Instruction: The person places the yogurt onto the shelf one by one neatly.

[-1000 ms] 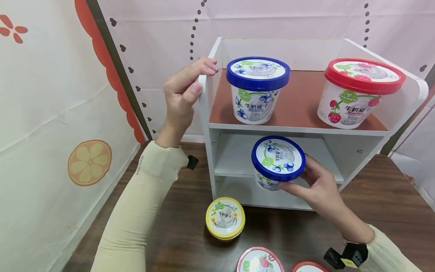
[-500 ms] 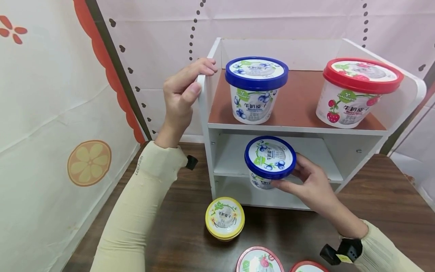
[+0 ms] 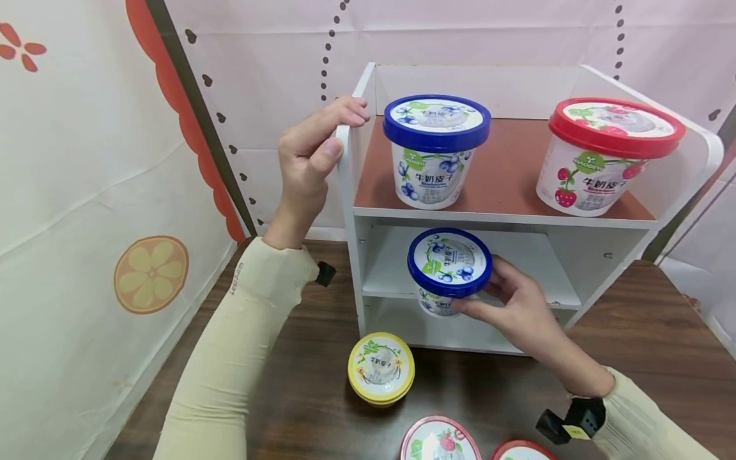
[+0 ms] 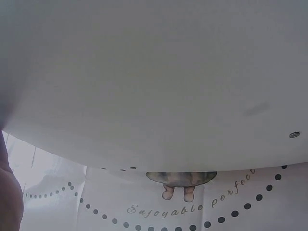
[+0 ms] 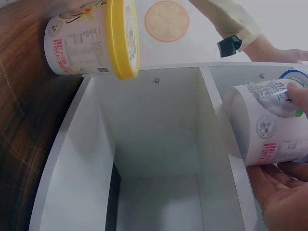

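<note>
My right hand grips a blue-lidded tub by its side, thumb in front, at the front of the shelf unit's middle shelf. In the right wrist view the tub is at the shelf edge; whether it rests there I cannot tell. My left hand holds the top of the white unit's left side panel, fingers curled over it. The left wrist view shows mostly that panel.
On the brown top shelf stand another blue-lidded tub and a red-lidded one. A yellow-lidded tub stands on the table before the unit, with two red-rimmed tubs at the bottom edge.
My right hand has moved left with the blue-lidded tub along the front of the middle shelf. My left hand has kept its hold on the panel.
</note>
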Motion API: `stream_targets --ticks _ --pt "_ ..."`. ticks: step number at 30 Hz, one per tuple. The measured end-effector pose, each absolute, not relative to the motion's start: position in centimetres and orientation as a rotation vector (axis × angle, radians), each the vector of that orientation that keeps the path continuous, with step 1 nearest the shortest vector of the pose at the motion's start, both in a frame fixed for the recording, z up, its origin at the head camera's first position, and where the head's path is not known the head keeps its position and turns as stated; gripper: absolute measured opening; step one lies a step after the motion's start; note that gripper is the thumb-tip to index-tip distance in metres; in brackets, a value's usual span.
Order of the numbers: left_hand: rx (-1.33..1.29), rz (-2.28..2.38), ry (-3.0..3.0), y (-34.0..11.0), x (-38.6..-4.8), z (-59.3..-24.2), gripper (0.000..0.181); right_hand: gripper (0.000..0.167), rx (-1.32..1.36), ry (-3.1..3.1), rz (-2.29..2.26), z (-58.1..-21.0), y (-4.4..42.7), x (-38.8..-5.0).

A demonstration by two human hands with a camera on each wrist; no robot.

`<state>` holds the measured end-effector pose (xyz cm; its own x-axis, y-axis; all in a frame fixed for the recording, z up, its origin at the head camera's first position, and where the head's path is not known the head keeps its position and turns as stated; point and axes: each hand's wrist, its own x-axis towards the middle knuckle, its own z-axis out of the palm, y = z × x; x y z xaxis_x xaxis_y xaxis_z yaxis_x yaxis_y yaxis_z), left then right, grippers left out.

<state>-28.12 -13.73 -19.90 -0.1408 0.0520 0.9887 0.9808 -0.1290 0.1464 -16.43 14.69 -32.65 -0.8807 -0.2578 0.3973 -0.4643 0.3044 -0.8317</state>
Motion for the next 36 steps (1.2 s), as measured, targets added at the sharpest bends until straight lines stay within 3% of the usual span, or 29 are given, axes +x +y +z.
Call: stream_targets --ticks 36 --pt "-1.262 -1.391 -1.301 -13.7 -28.2 -20.0 0.045 0.072 0.564 -2.532 1.68 -32.0 13.4 -17.2"
